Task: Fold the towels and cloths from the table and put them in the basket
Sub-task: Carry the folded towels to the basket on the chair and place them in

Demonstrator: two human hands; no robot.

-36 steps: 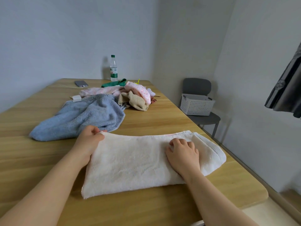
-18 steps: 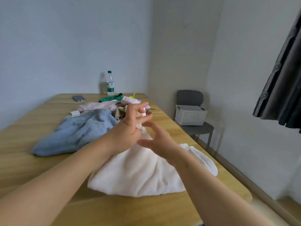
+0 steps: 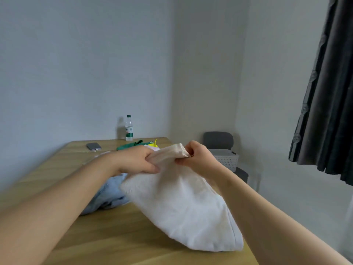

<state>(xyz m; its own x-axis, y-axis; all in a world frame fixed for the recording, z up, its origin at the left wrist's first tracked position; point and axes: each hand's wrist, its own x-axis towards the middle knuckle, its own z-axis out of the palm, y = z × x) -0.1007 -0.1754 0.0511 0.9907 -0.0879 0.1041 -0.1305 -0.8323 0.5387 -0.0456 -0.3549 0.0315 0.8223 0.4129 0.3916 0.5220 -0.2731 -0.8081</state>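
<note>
A white towel (image 3: 183,203) is lifted at its top edge above the wooden table (image 3: 122,238), while its lower part still rests on the tabletop. My left hand (image 3: 137,159) grips the towel's upper left corner. My right hand (image 3: 196,155) pinches the upper right corner beside it. A blue towel (image 3: 107,197) lies behind, partly hidden by my left arm and the white towel. A green cloth (image 3: 131,145) and a bit of yellow cloth (image 3: 153,144) lie further back. The white basket (image 3: 227,159) sits on a grey chair (image 3: 219,139) to the right of the table.
A water bottle (image 3: 129,128) stands at the table's far edge by the wall. A phone (image 3: 93,146) with a cable lies at the far left. A dark curtain (image 3: 328,96) hangs on the right. The table's right edge is near the towel.
The towel lay flat under both hands; my left hand lifted its left end up and over, my right hand joined it, and both now hold the top edge raised. The view tilted upward.
</note>
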